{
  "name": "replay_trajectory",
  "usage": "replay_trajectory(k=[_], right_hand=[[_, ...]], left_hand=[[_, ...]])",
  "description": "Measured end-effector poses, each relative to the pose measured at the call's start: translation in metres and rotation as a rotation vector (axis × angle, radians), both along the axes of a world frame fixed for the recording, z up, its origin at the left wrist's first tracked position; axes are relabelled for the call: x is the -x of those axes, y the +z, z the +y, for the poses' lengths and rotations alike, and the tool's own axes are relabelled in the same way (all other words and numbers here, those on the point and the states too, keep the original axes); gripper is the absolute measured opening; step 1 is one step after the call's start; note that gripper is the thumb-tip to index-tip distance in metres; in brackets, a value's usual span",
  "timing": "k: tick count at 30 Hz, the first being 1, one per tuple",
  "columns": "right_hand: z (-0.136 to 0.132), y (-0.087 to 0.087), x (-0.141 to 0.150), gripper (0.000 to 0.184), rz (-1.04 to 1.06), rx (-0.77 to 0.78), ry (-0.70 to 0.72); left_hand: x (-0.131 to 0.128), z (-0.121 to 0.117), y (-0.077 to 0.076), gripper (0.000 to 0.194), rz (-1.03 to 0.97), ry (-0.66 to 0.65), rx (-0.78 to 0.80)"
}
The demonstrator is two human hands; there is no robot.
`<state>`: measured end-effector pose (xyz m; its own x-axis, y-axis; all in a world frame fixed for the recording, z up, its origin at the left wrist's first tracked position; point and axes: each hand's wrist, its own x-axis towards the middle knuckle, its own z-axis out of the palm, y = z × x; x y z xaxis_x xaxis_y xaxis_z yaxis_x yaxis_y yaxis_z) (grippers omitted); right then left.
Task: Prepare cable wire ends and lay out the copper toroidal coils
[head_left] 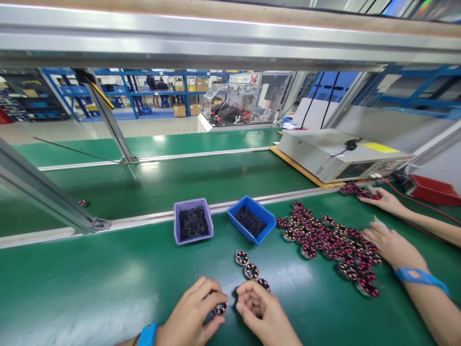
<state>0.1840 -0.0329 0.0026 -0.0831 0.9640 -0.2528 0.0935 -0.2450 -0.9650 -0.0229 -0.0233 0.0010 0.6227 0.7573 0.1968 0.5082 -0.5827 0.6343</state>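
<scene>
My left hand [196, 307], with a blue wristband, grips a motor stator [219, 309] wound with copper coils between thumb and fingers. Just right of it is my right hand [264, 312], its fingers curled inward; whether something small is inside cannot be seen. Beyond my right hand, more stators [251, 271] stand in a short row, the nearest partly hidden behind the fingers. Farther off are a purple bin [175, 226] and a blue bin [268, 233], both filled with short black tube-like pieces [194, 223].
A spread of red and copper stators [324, 238] covers the right of the green bench [108, 288]. A co-worker's hands [392, 247] reach in there. Behind stand a grey instrument [334, 154] and a red bin [434, 190]. A metal post [46, 192] rises at left.
</scene>
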Motion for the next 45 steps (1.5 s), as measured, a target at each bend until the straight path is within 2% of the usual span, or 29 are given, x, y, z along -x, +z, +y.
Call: replay_trajectory(k=[6, 10, 17, 22, 27, 32, 37, 42, 43, 45], right_hand=[[-0.002, -0.013, 0.001, 0.013, -0.033, -0.018, 0.031], [-0.007, -0.023, -0.002, 0.019, -0.061, -0.056, 0.028], [-0.012, -0.017, -0.001, 0.021, -0.378, -0.541, 0.096], [-0.011, -0.022, 0.012, 0.022, -0.592, -0.725, 0.08], [-0.011, -0.025, 0.016, 0.023, -0.663, -0.859, 0.07], [-0.014, -0.024, 0.02, 0.026, -0.657, -0.858, 0.004], [-0.026, -0.037, 0.02, 0.024, -0.467, -0.748, 0.032], [-0.034, -0.044, 0.018, 0.03, -0.395, -0.628, 0.071], [-0.035, -0.044, 0.017, 0.03, -0.376, -0.607, 0.044], [-0.036, -0.045, 0.016, 0.032, -0.325, -0.545, -0.105]], left_hand=[[0.0, -0.001, -0.005, 0.032, -0.007, 0.011, 0.011], [0.0, -0.001, -0.004, 0.031, -0.011, 0.008, 0.01], [0.0, 0.0, -0.002, 0.031, -0.01, 0.006, 0.022], [0.0, -0.001, -0.004, 0.031, -0.027, 0.015, 0.028], [-0.002, -0.002, -0.002, 0.029, -0.026, 0.033, 0.027], [-0.003, -0.002, 0.001, 0.026, -0.04, 0.058, 0.022], [-0.004, -0.003, 0.001, 0.024, -0.067, 0.079, -0.011], [-0.004, -0.007, -0.003, 0.028, -0.057, 0.094, -0.047], [-0.003, -0.008, -0.004, 0.027, -0.037, 0.118, -0.061], [-0.002, -0.007, -0.006, 0.031, 0.007, 0.198, -0.108]])
